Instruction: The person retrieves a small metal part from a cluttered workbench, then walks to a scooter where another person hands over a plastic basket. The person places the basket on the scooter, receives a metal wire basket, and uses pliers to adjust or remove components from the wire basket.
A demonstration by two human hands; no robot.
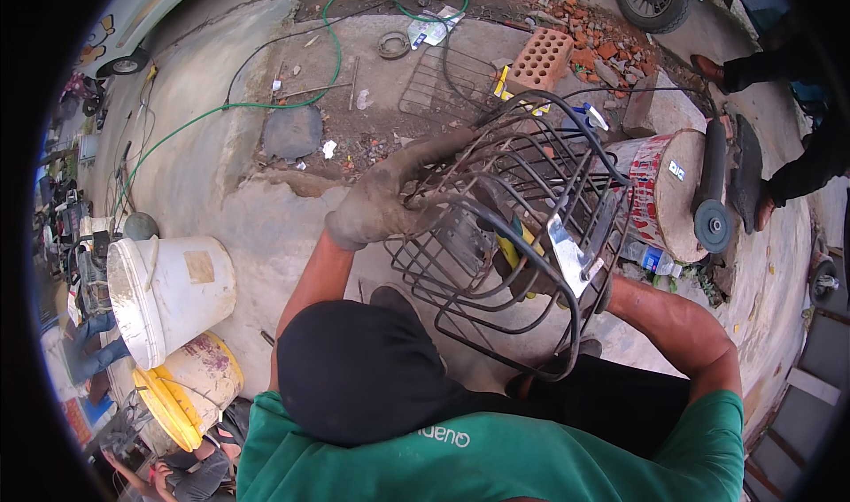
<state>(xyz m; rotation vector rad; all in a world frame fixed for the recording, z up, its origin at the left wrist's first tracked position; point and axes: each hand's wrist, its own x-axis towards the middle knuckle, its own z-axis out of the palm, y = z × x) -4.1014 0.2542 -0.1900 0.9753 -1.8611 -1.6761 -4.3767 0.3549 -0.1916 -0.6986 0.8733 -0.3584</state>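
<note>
A black metal wire basket (496, 210) with curved rods is held up before me. My left hand (376, 199), in a dirty grey glove, is closed round bars at its left side. My right hand (542, 279), also gloved, is behind the bars on the right, its fingers partly hidden. It grips a yellow-and-black tool (511, 247), whose kind the bars hide. Beside that hand, a shiny silver metal plate (574, 258) lies against the basket's right side.
An angle grinder (711, 192) rests on a round red-and-white block (664, 192) at right. Left stand a white bucket (173, 294) and a yellow-rimmed bucket (190, 391). Beyond lie a holed brick (541, 59), a wire grid (447, 81), a green hose (337, 50) and rubble. Another person's legs (801, 161) are at far right.
</note>
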